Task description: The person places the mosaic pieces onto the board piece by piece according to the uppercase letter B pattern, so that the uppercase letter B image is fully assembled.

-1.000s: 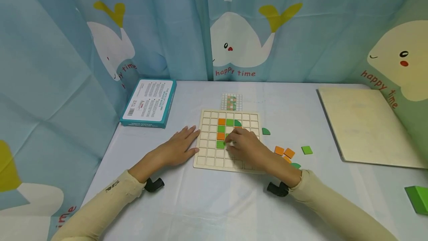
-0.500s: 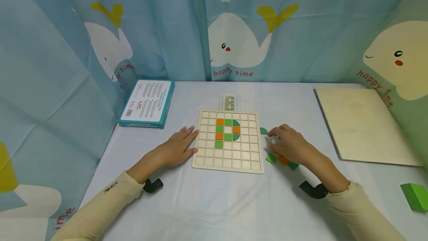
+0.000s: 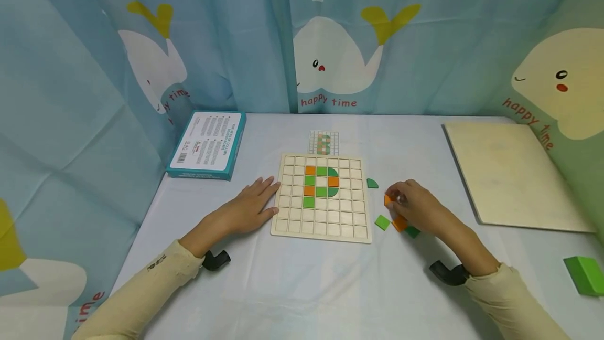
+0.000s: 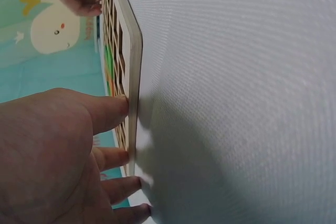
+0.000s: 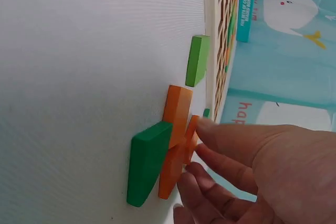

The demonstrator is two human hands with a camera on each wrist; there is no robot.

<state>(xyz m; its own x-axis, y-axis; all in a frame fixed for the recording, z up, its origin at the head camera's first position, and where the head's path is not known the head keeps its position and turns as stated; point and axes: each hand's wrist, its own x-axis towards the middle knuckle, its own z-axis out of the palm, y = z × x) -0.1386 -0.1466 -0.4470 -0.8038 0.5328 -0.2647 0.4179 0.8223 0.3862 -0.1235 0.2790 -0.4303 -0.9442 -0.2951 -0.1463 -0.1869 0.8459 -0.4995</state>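
In the head view a wooden grid board (image 3: 289,224) bears orange and green tiles laid in a P shape. My left hand (image 3: 245,208) rests beside it with fingers spread, thumb and fingertips touching its left edge. To the right of the board, my right hand (image 3: 417,206) pinches an orange square tile (image 3: 387,200) between thumb and fingers, low over the table. Close by lie a light green square tile (image 3: 383,222), more orange tiles (image 5: 177,108) and a dark green quarter-round tile (image 5: 148,166). Another quarter-round tile (image 3: 372,183) lies near the board's right edge.
A small pattern card (image 3: 323,142) lies behind the board. The blue-green box (image 3: 207,146) is at the back left. On the right sit a large pale wooden panel (image 3: 519,174) and a green block (image 3: 584,275). Whale-print curtains (image 3: 264,41) enclose the table.
My right hand has left the board, moved right to the loose tiles and taken hold of an orange tile. Several loose tiles have shifted. The left hand has stayed at the board's edge.
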